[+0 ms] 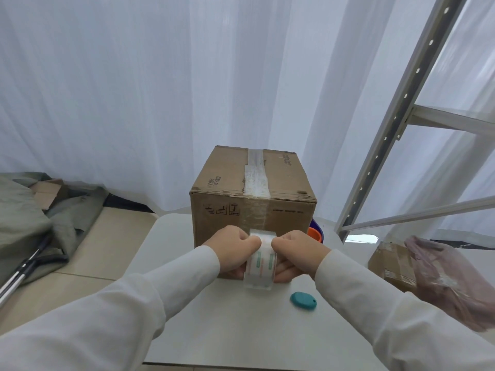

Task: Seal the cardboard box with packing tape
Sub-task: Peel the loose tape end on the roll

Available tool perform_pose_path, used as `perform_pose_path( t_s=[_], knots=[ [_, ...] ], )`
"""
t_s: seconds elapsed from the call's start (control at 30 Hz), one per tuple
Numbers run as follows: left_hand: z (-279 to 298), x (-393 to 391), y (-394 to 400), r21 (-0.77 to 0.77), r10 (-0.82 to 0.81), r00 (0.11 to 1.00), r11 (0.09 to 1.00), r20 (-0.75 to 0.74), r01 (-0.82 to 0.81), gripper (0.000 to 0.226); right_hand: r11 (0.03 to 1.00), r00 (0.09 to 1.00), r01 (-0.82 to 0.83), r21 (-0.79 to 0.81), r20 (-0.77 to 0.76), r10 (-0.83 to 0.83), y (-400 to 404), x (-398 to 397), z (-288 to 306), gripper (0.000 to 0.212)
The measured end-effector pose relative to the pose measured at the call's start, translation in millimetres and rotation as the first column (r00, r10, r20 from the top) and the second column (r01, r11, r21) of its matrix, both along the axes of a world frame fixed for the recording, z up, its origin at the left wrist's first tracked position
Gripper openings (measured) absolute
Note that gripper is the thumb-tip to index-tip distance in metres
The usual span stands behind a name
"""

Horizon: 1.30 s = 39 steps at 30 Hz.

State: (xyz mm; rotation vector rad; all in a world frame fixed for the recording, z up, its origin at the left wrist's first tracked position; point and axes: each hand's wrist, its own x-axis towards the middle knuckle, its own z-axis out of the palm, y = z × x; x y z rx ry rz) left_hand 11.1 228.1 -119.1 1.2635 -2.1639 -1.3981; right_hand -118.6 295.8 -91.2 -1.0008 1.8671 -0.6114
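Both hands' fingers pinched tape roll point(260, 259), left hand point(232, 250) & right hand point(297, 254) either side, cardboard box point(249, 188) just beyond fingers, taped strip point(255, 178) on top, teal cutter point(303, 300) on surface point(214, 330) near right fingers.

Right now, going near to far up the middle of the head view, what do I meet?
Table edge → teal oval object → tape roll held by both hands → cardboard box → white curtain.

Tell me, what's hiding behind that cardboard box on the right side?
Behind the cardboard box, at its right edge, an orange and purple object peeks out on the white table. Only a sliver shows; the box covers the rest, so I cannot tell what it is.
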Motion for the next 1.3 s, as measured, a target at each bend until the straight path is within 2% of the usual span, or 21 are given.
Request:
perform_pose_path(
  t_s=[0.17,0.23,0.3,0.43,0.6,0.7,0.77,0.87,0.93,1.03,1.13,1.3],
  knots=[
    [3.5,0.2,1.8,0.088,0.066,0.984,0.995,-0.163,-0.052,0.033,0.99,0.971,0.139,-0.012,0.196,-0.134,2.2,-4.1,-3.0,0.034],
    [6.6,0.9,1.7,0.117,0.075,0.981,0.992,-0.179,-0.055,0.041,0.991,0.95,0.133,-0.015,0.288,-0.123,2.2,-4.8,-2.4,0.038],
    [5.5,1.7,0.4,0.08,0.029,0.989,0.997,-0.147,-0.018,0.05,0.995,0.936,0.095,-0.029,0.342,-0.08,2.9,-5.2,-2.2,0.041],
    [0.2,3.6,-1.4,0.054,-0.006,0.99,0.998,-0.141,0.014,0.035,0.994,0.962,0.001,-0.107,0.273,0.029,2.3,-2.7,-7.7,0.045],
    [5.1,3.0,-0.2,0.172,0.07,0.975,0.985,-0.209,-0.034,0.041,0.982,0.969,-0.029,-0.187,0.234,0.074,0.1,-6.4,-8.7,0.036],
    [13.1,3.4,1.3,0.283,0.159,0.955,0.955,-0.25,-0.084,0.05,0.985,0.969,-0.025,-0.17,0.238,0.066,-1.3,-11.1,-9.3,0.032],
    [14.4,4.1,0.9,0.29,0.127,0.952,0.956,-0.28,-0.042,0.051,0.989,0.962,0.006,-0.149,0.271,0.035,-1.2,-12.6,-11.0,0.037],
    [9.7,4.4,2.8,0.221,-0.043,0.96,0.969,-0.276,0.107,0.022,0.99,0.963,0.043,-0.138,0.269,-0.004,-1.9,-13.9,-13.3,0.052],
    [5.2,4.4,2.3,0.205,-0.086,0.96,0.968,-0.266,0.143,0.007,0.99,0.963,0.049,-0.136,0.27,-0.01,-2.5,-14.7,-14.0,0.055],
    [2.6,4.0,-0.5,0.198,-0.054,0.96,0.974,-0.274,0.111,0.01,0.991,0.956,0.003,-0.136,0.292,0.037,-2.1,-14.4,-12.6,0.036],
    [4.0,5.4,-0.1,0.188,-0.015,0.96,0.98,-0.279,0.07,0.017,0.972,0.96,-0.137,-0.189,0.217,0.177,-2.3,-17.9,-13.7,0.011],
    [4.8,4.5,0.9,0.254,0.065,0.964,0.967,-0.257,0.002,0.027,0.958,0.953,-0.184,-0.222,0.197,0.229,-1.9,-16.7,-13.8,0.011]
  ],
)
